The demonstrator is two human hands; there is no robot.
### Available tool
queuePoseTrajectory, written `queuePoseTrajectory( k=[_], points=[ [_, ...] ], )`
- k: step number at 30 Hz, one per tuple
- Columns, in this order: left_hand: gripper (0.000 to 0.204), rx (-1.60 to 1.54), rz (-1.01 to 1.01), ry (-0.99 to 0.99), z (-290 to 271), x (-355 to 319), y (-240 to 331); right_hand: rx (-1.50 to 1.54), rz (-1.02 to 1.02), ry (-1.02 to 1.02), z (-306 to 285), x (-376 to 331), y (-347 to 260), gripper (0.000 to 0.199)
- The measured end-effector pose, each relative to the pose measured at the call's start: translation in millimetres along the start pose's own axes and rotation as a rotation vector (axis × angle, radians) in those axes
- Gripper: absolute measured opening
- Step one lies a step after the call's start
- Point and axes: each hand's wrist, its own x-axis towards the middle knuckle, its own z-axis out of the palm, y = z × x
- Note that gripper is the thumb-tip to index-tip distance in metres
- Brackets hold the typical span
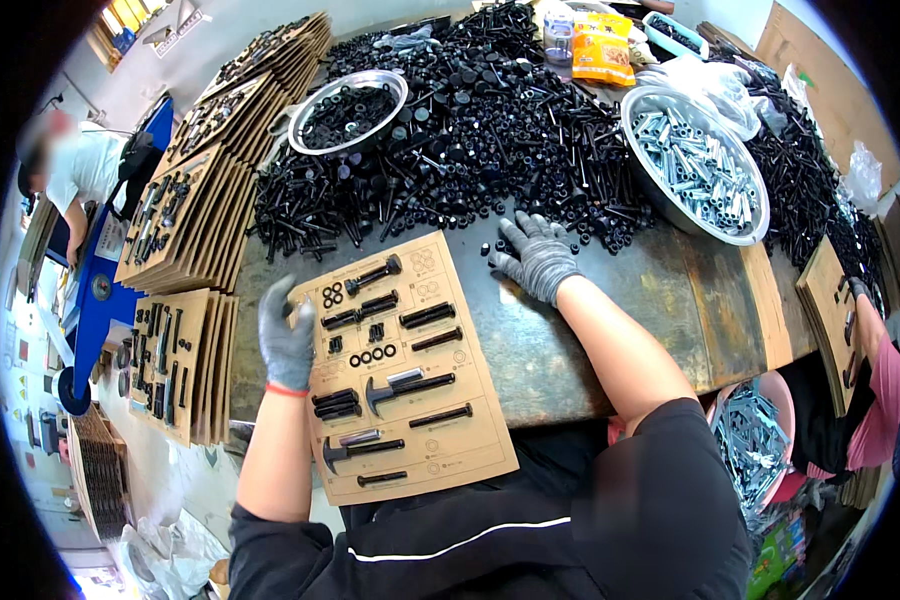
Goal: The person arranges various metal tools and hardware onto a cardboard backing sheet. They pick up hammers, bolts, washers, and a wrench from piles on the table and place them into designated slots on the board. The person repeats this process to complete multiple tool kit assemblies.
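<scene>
A brown cardboard sheet (pixel 435 415) lies partly on the metal table and partly over its front edge. Black bolts, rings, hammer-shaped pieces and silver sleeves are set on it in rows. My left hand (pixel 286 340), in a grey glove, is beside the sheet's left edge, its fingers loosely curved and apart; I see nothing between them. My gloved right hand (pixel 540 260) reaches forward, palm down, fingers spread on the tabletop. Its fingertips are by small black nuts (pixel 500 246) at the near rim of a big heap of black hardware (pixel 470 120).
A steel bowl of black rings (pixel 304 140) and another of silver sleeves (pixel 760 225) stand at the heap. Filled cardboard sheets (pixel 195 220) are stacked left. A pink basin (pixel 785 410) holds metal pieces. One co-worker's hand (pixel 858 288) touches boards at right; another person (pixel 80 165) bends at far left.
</scene>
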Motion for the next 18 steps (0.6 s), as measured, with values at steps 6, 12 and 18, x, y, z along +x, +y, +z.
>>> queuePoseTrajectory(
  k=[6,12,18],
  points=[
    [0.036,-0.041,-0.258,-0.816,120.2,30.8,126.4,1.168,0.237,0.224,10.4,4.6,52.1,0.023],
    [0.038,0.402,-0.082,-0.826,210.5,25.1,119.4,0.440,0.130,-0.299,-35.3,-7.9,29.8,0.037],
    [0.032,0.361,-0.146,-1.069,221.3,37.6,129.0,0.308,0.079,-0.333,-29.7,2.8,20.4,0.031]
  ],
)
